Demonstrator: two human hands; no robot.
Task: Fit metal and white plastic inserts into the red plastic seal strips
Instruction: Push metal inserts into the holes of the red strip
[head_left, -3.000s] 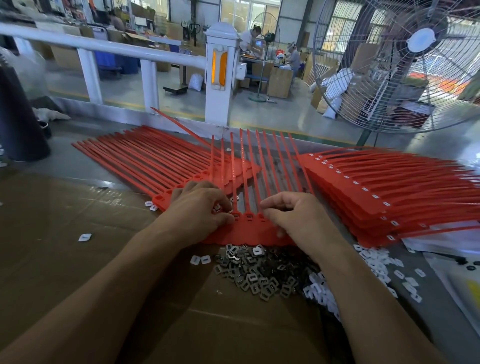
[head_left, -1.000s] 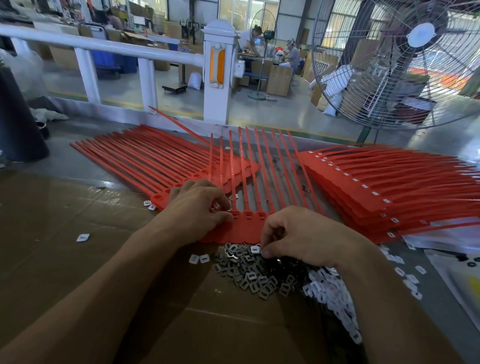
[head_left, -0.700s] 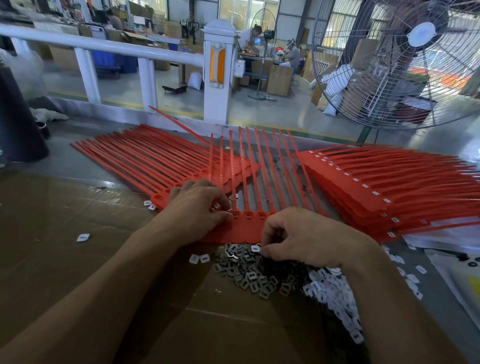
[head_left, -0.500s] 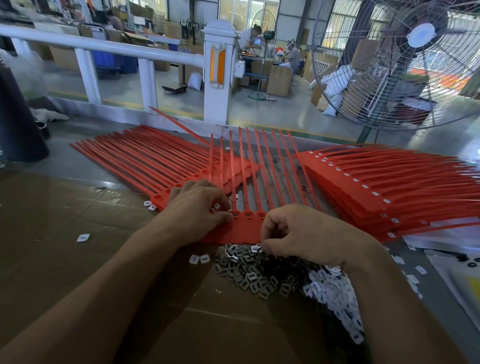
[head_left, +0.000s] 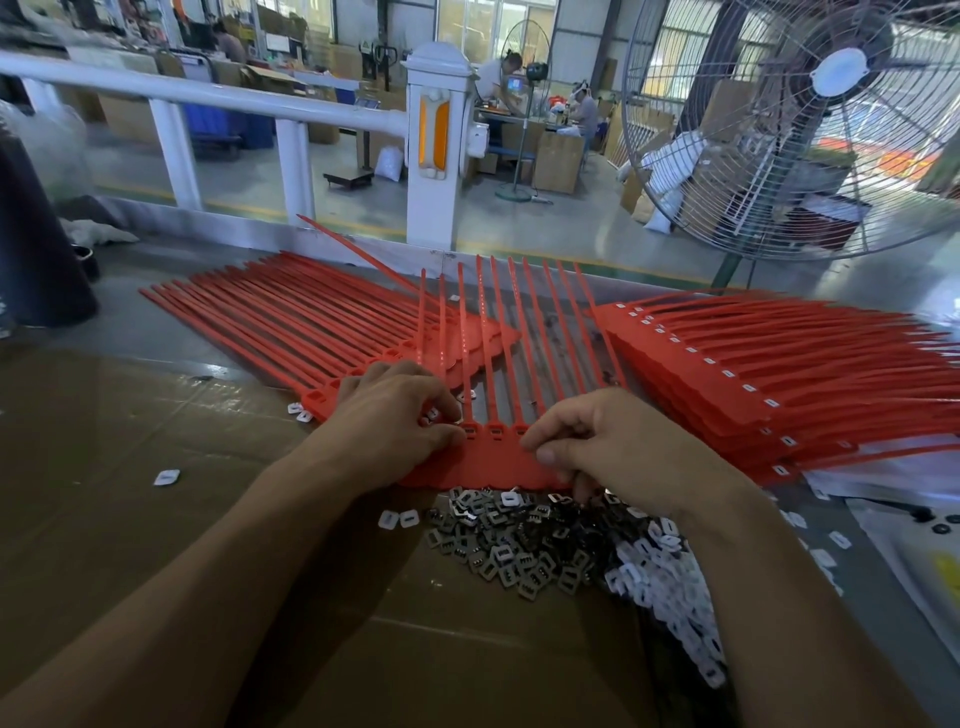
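Brown cardboard-covered tabletop (head_left: 156, 519) in a factory hall, white railing (head_left: 208, 93) and large fan (head_left: 810, 124) beyond its far edge. Red seal strips (head_left: 488, 457): one joined row at centre, tails pointing to the far edge; further stacks at left (head_left: 291, 322) and right (head_left: 753, 374). Left hand (head_left: 395, 415): fingers curled, pressing the row's heads. Right hand (head_left: 613, 441): fingers curled at the row's right end; whether they hold an insert, cannot tell. Metal inserts (head_left: 514, 545) heaped near the front edge, white plastic inserts (head_left: 670, 592) just beside.
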